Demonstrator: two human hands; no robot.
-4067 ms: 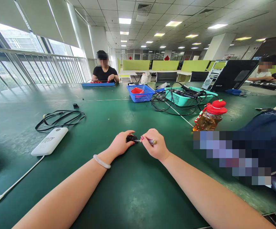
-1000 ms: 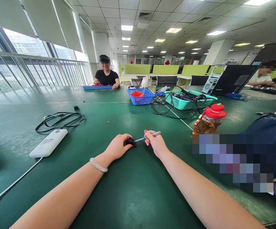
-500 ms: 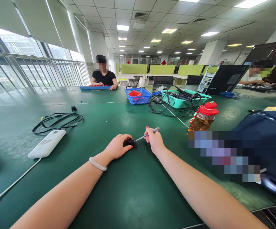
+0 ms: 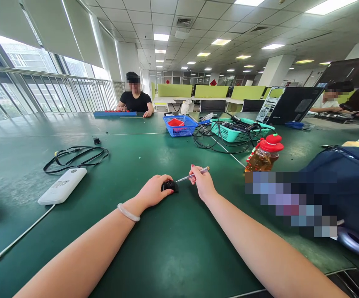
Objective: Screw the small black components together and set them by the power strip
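Note:
My left hand is closed round a small black part, pinning it to the green tabletop between thumb and fingers. The palm and fingers hide some of it, so I cannot tell its exact kind. A pale bangle circles the left wrist. In my right hand is a slim screwdriver with a clear handle, pinched like a pen. Its thin shaft slants down to the left, and the tip is at the upper right edge of the black part; whether it touches cannot be made out.
On the left lie a white power bank with a cable and a coiled black strap. Ahead stand a blue basket and a teal basket of cables. A red-lidded bottle is at right. A co-worker sits across.
Both my hands stay nearly in place, with the screwdriver tip still by the black part. Across the table, the co-worker's blue tray has slid to the left.

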